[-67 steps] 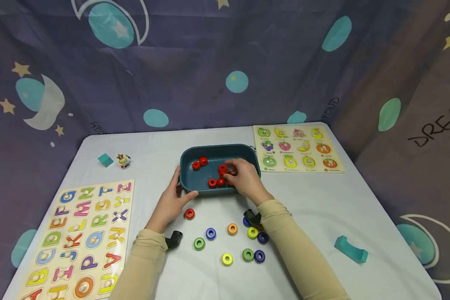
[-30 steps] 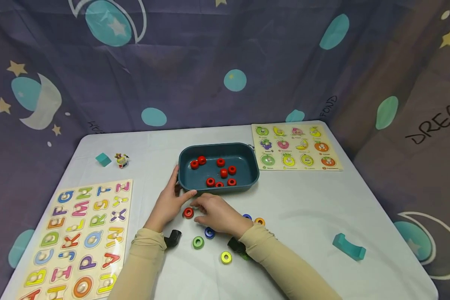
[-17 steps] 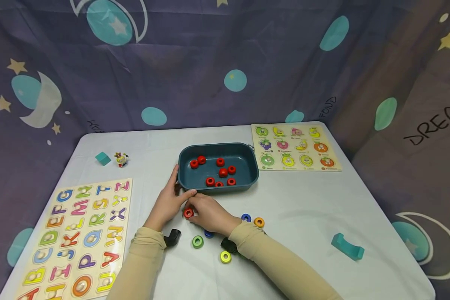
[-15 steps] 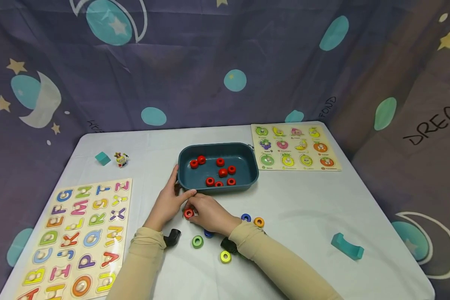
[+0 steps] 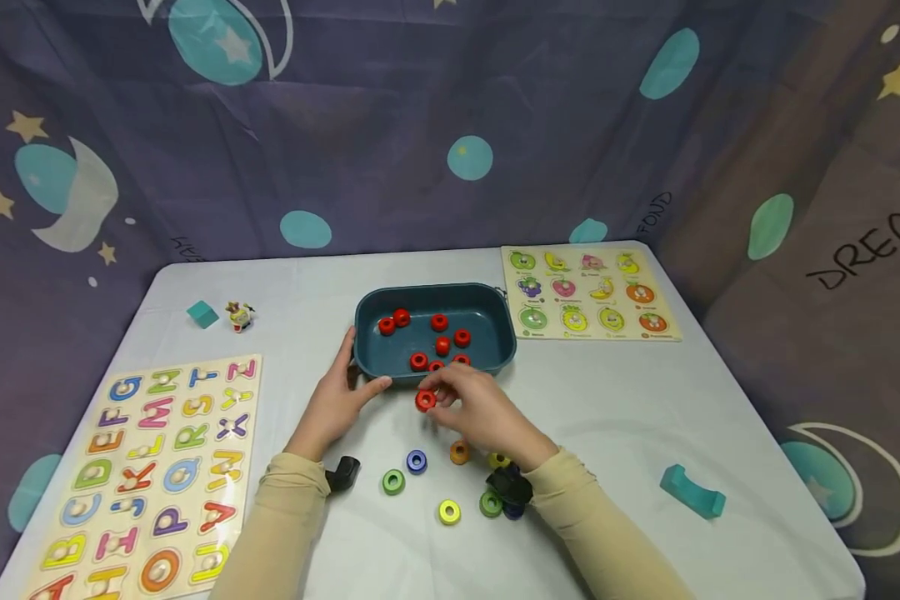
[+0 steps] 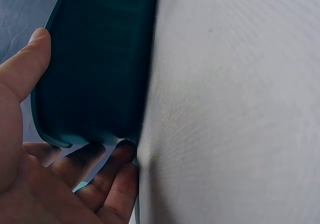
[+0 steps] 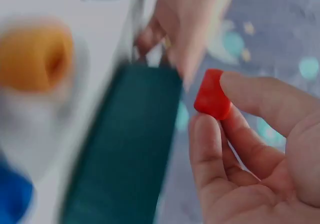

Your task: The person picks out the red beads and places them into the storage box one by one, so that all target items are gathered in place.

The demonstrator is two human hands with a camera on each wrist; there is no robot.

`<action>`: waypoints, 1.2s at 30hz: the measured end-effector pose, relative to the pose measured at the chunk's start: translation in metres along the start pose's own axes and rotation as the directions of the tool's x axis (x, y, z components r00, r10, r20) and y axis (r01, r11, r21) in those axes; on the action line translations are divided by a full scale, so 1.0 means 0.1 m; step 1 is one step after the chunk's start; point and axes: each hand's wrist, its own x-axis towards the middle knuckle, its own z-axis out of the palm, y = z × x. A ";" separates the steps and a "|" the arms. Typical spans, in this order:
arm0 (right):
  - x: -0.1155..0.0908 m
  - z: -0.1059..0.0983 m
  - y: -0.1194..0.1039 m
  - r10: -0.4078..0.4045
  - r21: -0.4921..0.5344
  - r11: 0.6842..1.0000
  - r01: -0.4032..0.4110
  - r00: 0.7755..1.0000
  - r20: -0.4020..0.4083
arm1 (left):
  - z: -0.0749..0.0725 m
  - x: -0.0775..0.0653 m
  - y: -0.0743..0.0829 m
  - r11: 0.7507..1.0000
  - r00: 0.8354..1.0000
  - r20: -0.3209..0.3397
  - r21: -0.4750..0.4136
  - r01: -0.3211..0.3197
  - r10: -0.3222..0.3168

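Note:
A dark teal tray (image 5: 435, 292) stands mid-table with several red beads (image 5: 438, 322) lying in it. My left hand (image 5: 333, 408) holds the tray's near left corner; in the left wrist view the thumb lies at the rim and the fingers bend against the end wall. Just in front of the tray's near wall, my right hand (image 5: 480, 408) pinches one red ring-shaped bead (image 7: 212, 96) between thumb and fingertips, lifted off the cloth. Below that hand lie a blue bead (image 5: 416, 462), an orange bead (image 5: 460, 452), a yellow bead (image 5: 449, 512) and green beads (image 5: 393, 482), some partly hidden by the wrist.
An alphabet puzzle board (image 5: 146, 475) lies at the left and a fruit puzzle board (image 5: 591, 292) at the back right. A small figurine (image 5: 239, 317) and a teal block (image 5: 202, 314) stand back left. A teal arch block (image 5: 692, 492) lies at the right.
My right hand reached down from the tray, took the red bead off the cloth near my left thumb, and has carried it up and right toward the tray. My left hand has stayed at the tray.

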 end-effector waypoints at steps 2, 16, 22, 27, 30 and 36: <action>0.05 -0.14 0.06 0.012 0.000 1.000 -0.012 0.996 -0.084 | -0.01 0.00 -0.01 1.000 1.000 -0.003 -0.001 0.004 -0.004; 0.53 -0.43 0.38 0.138 -0.125 0.979 -0.161 0.974 -0.181 | 0.02 -0.02 -0.01 1.000 1.000 0.006 -0.023 0.004 -0.004; 0.52 -0.44 0.41 0.159 -0.162 0.969 -0.184 0.975 -0.158 | 0.05 -0.01 0.00 1.000 1.000 0.007 -0.007 0.003 -0.003; 0.47 -0.48 0.43 0.177 -0.147 0.969 -0.200 0.972 -0.156 | 0.05 0.00 0.00 1.000 1.000 0.009 -0.005 0.001 -0.001; 0.43 -0.51 0.43 0.180 -0.124 0.972 -0.201 0.970 -0.163 | 0.04 0.00 0.00 1.000 1.000 0.010 -0.008 0.002 -0.002; 0.35 -0.57 0.44 0.165 -0.099 0.977 -0.188 0.965 -0.203 | 0.00 -0.02 -0.01 1.000 1.000 0.024 0.012 0.010 -0.011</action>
